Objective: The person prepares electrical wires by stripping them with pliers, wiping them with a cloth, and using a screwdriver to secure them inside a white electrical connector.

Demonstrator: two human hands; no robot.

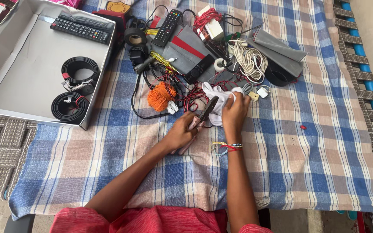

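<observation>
Checked cloth [307, 172] spreads across the whole cot under me. Grey cardboard box [31, 73] sits far left, two coiled black belts [76, 88] inside it. Ahead, a tangle of cables, remotes and an orange twine ball [160, 96]. My right hand [235, 114] has its grip closed on a white rag [219, 98], pressed against the plier jaws. My left hand [182, 131] is clamped round the pliers [200, 121], pink handles in my palm, just before the tangle.
</observation>
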